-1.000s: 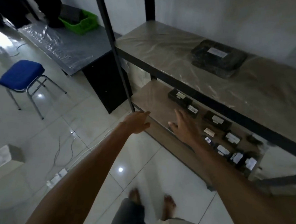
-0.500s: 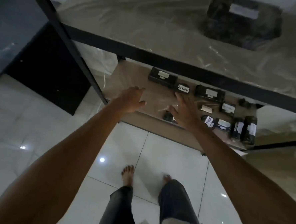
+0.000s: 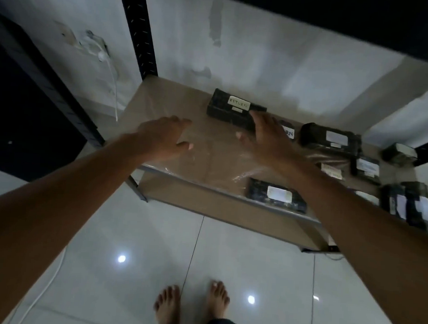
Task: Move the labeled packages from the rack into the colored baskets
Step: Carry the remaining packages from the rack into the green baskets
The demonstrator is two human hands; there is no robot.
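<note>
The black package labelled RETURN point(image 3: 232, 110) lies flat at the back of the rack's lower shelf point(image 3: 166, 101), close to the wall. Your right hand point(image 3: 267, 137) reaches to its right end, fingers straight and close together; contact cannot be told from this view. Your left hand point(image 3: 164, 138) hovers over bare shelf to the left, fingers loosely spread, holding nothing. More labelled packages point(image 3: 331, 139) lie to the right, and another package point(image 3: 277, 194) sits at the front edge. Your bare feet point(image 3: 168, 304) stand on the tiled floor point(image 3: 252, 252).
</note>
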